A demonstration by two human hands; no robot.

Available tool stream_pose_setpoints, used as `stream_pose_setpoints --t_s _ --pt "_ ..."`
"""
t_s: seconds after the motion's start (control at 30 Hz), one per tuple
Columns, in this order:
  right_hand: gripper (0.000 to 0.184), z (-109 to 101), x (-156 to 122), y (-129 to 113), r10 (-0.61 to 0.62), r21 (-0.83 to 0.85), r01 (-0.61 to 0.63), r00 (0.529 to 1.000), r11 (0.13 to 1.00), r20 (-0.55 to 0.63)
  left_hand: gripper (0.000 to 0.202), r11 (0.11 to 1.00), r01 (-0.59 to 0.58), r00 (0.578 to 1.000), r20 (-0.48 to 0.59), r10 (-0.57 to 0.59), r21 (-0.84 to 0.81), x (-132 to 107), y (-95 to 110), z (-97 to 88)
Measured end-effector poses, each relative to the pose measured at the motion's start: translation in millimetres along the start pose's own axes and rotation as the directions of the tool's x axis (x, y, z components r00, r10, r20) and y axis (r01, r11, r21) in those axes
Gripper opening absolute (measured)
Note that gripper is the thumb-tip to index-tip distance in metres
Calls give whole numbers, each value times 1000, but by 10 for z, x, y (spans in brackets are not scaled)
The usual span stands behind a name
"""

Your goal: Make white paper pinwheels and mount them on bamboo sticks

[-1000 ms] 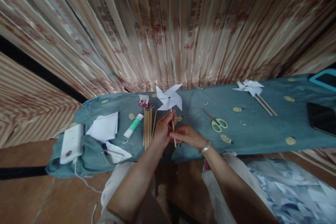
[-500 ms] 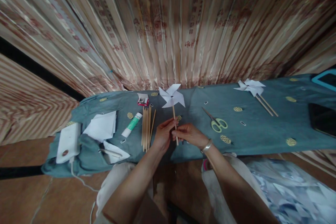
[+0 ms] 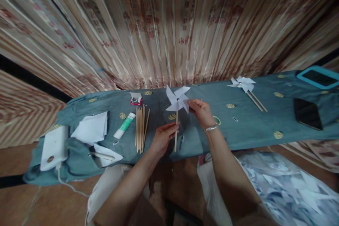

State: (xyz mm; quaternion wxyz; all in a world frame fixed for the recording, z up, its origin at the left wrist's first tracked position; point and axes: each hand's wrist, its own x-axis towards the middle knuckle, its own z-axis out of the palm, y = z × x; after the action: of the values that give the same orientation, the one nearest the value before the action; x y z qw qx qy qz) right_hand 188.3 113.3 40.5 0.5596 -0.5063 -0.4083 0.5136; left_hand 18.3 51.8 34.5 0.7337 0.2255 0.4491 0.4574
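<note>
L hand pinches the stick w/ pinwheel at its 1 o'clock, prob low so blades clear the grip. R hand's at the pinwheel's 4 o'clock, fingertips by a blade edge; can't tell if pinching.

- From where I stand, the broadest open run of teal patterned cloth lies between the bare right hand and the flat black phone.
- Overlapping white paper pinwheels on 2 pale wooden sticks jut into that run's far side.
- A 4-bladed white paper pinwheel bars the middle, between the right hand and the bare left hand.
- A slim gap separates the left hand from the bunched tan wooden rods.
- Further left, a green-and-white glue tube and white paper sheets leave narrow passage.
- A pleated beige curtain walls off the far edge.
</note>
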Motion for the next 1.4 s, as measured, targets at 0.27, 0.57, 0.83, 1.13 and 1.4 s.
stream_pose_setpoints --t_s 0.27,0.57,0.83,1.13,1.4 --pt "44 167 -51 70 10 29 -10 1000 1000 22 37 998 -60 996 -67 60 -8 55 15 -24" --pt "47 240 -205 -29 -19 -98 32 992 995 122 40 996 -83 995 -64 82 -14 66 17 6" --pt "50 -126 -220 -67 -164 -295 132 983 946 -87 38 996 -85 995 -57 85 -6 46 32 4" --pt "34 -228 -52 -31 -183 -178 148 963 973 -199 42 998 -44 999 -9 45 40 29 5 16" --pt "29 -167 -84 -28 -93 -114 75 983 991 -159 45 997 -70 997 -26 71 33 59 -6 14"
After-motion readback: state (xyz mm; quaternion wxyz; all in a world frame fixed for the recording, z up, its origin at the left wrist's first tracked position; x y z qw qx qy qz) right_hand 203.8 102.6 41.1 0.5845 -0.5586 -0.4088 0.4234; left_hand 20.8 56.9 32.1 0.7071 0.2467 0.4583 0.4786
